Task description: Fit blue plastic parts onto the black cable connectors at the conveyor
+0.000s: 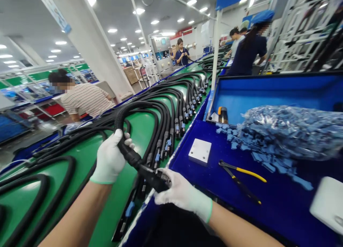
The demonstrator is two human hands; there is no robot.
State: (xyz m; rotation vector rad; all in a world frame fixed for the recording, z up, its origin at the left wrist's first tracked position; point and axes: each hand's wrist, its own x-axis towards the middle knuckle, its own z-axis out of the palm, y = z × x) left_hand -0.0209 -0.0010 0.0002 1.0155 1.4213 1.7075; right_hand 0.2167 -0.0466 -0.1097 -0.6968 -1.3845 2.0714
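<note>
White gloves cover both hands. My left hand [111, 156] is wrapped round a black corrugated hose [123, 143], just behind its end fitting. Farther down, my right hand [178, 189] grips the black end piece [154, 179], where a metal spring shows near the fingers. This hose end is lifted over the near edge of the green conveyor belt [139, 123]. Under and beyond it lie several more black hoses [168, 107], their ends lined up along the belt's right edge, many with light-blue clips [157, 156].
On the blue worktop right of me are a metal block [199, 150], yellow-and-black pliers [242, 179], a plastic bag [289, 131] with loose blue clips spilling out, and a white object [328, 204]. A blue tray [268, 91] stands behind. Co-workers [248, 50] are farther along the belt.
</note>
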